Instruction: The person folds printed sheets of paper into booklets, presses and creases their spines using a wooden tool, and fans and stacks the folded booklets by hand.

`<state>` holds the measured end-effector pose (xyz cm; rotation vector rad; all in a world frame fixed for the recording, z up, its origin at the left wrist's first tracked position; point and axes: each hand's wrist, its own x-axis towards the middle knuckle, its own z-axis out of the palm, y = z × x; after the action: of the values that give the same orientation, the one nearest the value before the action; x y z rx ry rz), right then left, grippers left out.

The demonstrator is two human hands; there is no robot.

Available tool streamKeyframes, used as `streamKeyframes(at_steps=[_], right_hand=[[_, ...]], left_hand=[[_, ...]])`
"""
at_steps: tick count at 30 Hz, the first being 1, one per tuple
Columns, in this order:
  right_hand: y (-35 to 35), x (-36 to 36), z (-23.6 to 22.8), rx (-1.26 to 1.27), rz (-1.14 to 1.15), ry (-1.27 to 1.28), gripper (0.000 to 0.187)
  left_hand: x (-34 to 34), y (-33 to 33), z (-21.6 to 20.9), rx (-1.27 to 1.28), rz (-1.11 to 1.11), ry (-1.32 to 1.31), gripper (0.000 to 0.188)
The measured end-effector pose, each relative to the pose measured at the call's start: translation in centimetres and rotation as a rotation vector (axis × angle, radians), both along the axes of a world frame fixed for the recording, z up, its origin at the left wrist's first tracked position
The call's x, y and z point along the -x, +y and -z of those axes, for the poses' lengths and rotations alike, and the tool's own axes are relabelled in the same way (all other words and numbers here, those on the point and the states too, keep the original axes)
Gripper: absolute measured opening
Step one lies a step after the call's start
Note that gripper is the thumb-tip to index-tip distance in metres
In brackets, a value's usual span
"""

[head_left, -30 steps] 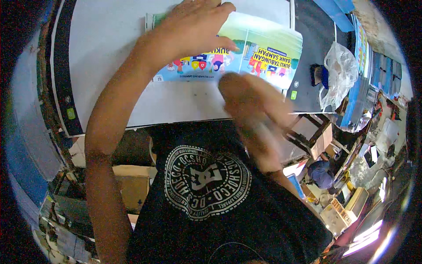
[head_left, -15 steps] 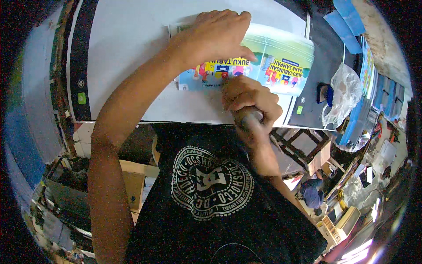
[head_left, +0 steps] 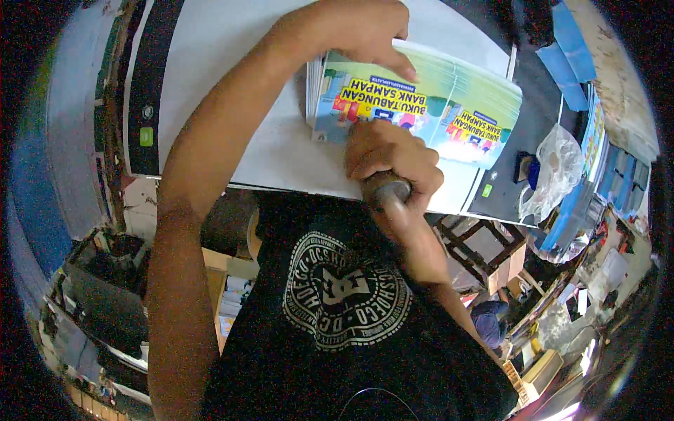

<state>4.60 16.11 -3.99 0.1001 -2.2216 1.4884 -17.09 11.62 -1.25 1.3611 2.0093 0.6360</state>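
Observation:
A stack of colourful printed booklet covers (head_left: 480, 91), joined side by side in sheets, lies on a white board (head_left: 232, 158). My left hand (head_left: 365, 31) reaches over the stack's far left part. Its thumb is stretched out on the top cover, while its other fingers are partly cut off by the upper edge. Closed in a fist, my right hand (head_left: 397, 158) is at the near edge of the stack. It grips a tool with a dark rounded handle (head_left: 391, 191), whose butt end points toward me. The tool's other end is hidden under the hand, so its kind cannot be seen.
Right of the stack, a dark blue object (head_left: 526, 170) and a crumpled clear plastic bag (head_left: 560, 165) lie on the table's dark part. Blue sheets (head_left: 570, 62) sit farther back. A person (head_left: 489, 324) is low down at the right, near boxes.
My left hand has moved farther away, uncovering more of the left cover. My right fist stays low at the near edge, still round the handle. The whole view has shifted slightly.

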Motion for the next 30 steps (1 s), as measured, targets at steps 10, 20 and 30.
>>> streamKeyframes(at_steps=[10, 20, 30], right_hand=[[-2.2, 0.2, -1.9, 0.341, -0.219, 0.152, 0.044], [3.5, -2.8, -3.9, 0.404, -0.085, 0.206, 0.059], [8.0, -6.5, -0.4, 0.318, 0.228, 0.025, 0.065]], left_hand=[[0.2, 0.8, -0.6, 0.021, 0.097, -0.081, 0.054], [0.3, 0.6, 2.0, 0.009, -0.033, 0.072, 0.071], [-0.1, 0.5, 2.2, -0.007, -0.040, 0.090, 0.063]])
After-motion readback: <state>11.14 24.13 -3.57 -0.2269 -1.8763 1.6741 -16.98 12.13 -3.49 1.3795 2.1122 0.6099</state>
